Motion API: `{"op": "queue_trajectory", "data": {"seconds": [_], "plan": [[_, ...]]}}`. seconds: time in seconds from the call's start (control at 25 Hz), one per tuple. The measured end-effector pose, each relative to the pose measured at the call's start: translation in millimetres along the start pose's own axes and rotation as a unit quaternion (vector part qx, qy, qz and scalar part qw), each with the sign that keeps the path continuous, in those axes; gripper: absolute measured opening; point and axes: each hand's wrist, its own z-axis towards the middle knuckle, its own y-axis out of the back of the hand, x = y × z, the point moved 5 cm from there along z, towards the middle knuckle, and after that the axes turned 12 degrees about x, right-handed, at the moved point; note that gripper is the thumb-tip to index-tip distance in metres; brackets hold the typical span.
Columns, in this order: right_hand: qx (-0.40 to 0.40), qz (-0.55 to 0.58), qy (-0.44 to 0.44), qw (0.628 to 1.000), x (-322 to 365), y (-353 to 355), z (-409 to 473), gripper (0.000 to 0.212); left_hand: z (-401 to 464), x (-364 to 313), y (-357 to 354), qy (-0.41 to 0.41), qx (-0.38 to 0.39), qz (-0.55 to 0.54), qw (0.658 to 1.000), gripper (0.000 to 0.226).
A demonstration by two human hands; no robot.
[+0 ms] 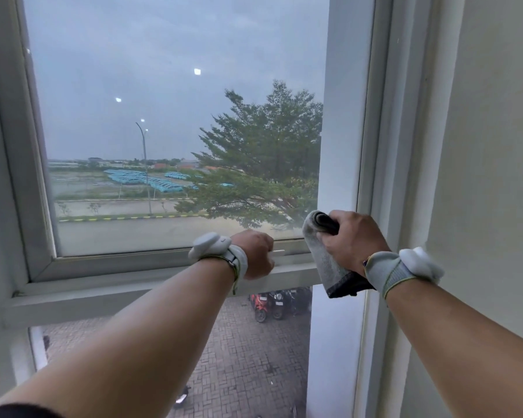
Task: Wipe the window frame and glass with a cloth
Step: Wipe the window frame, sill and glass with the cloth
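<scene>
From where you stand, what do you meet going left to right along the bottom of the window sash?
Left side of the window frame → glass → left hand on the window handle → cloth → right hand gripping it → wall.

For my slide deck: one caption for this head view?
Right hand holds a grey cloth at the window frame; left hand grips its handle.

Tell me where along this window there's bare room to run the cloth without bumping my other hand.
Free: the glass above both hands, and the bottom frame rail between the left corner and the left hand. Crowded: the lower right corner, where the left hand grips the handle and the right hand holds the cloth against the frame.
</scene>
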Motion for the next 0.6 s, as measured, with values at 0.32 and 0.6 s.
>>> {"op": "queue_trajectory", "data": {"seconds": [0.32, 0.6], "plan": [[0.005, -0.009, 0.024, 1.0, 11.1, 1.0, 10.8, 0.015, 13.5, 9.2, 2.1, 0.036, -0.108, -0.296, 0.948, 0.042], [0.034, 0.023, 0.036, 0.999, 12.1, -20.4, 31.9, 0.013, 17.8, 62.1, -1.3, 0.049, -0.304, -0.637, 0.707, 0.054]]}}
